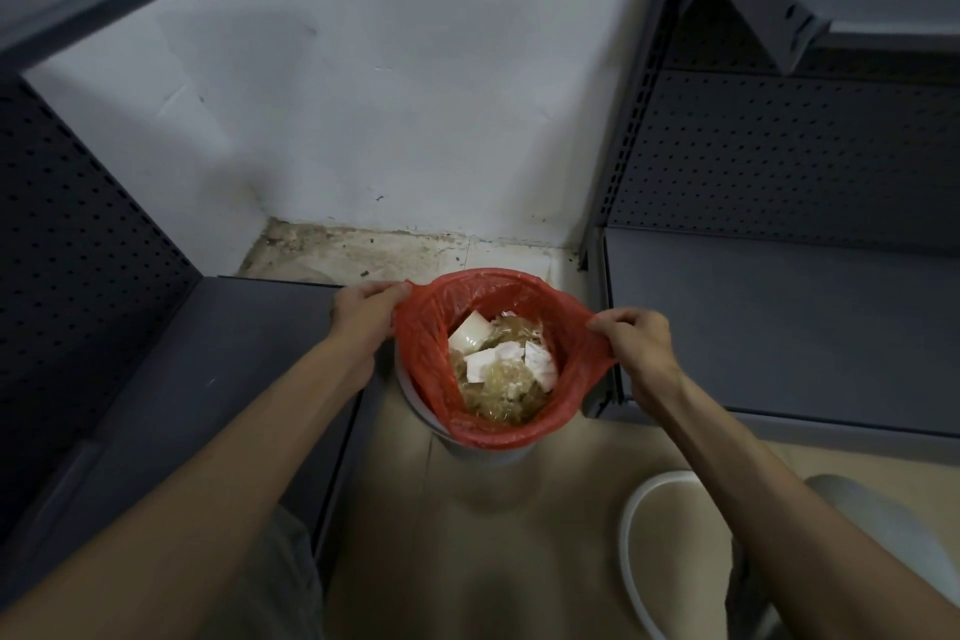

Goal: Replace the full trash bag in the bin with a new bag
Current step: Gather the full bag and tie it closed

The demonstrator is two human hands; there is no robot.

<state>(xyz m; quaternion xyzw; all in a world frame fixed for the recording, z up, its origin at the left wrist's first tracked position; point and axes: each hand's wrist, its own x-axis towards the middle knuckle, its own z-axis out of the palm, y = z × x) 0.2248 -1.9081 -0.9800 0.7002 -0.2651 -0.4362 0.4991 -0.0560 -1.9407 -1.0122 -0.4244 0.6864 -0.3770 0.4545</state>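
Lifting out the full liner, head view: both hands are on the red trash bag point(498, 359), one at each side of its mouth, stretching it wide over the bin point(483, 452).
Left hand point(366, 309): closed around a gathered corner of the bag's rim, fingers curled over the plastic at the bag's left edge.
Right hand point(631, 335): pinched closed on the opposite corner, drawing that edge outward into a taut point.
Bag position: between the two hands, still seated in the pale bin; only the near lip of the bin shows below the red plastic.
Contents: white paper scraps point(498, 353) and crumpled yellowish clear wrapping fill it most of the way up, lying below hand level.
Surroundings: dark metal shelving point(779, 327) stands outside each hand; a white ring-shaped object point(631, 535) lies on the floor under the right forearm, and what it is I cannot tell.
Step in hand: freeing the bag's rim from the bin, as I judge it; no new bag is in sight.
Next move calls for: bringing the two held corners together above the rubbish and pulling straight up, evenly, so the thin plastic neither tears nor spills.
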